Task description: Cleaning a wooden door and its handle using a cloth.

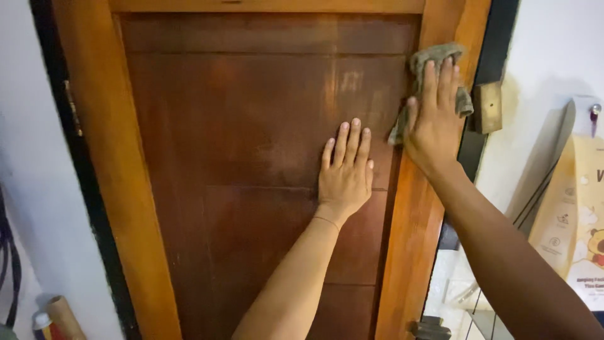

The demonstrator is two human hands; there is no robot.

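Right hand (434, 116) presses a grey-green cloth (434, 60) flat w/ spread fingers on the door (251, 157), at the upper right edge of its frame. Left hand (345, 170) lies open, palm flat mid-panel, holding nothing. Pale smears near the cloth, maybe dust or glare. Upper corner in hand; lower panels prob. left.
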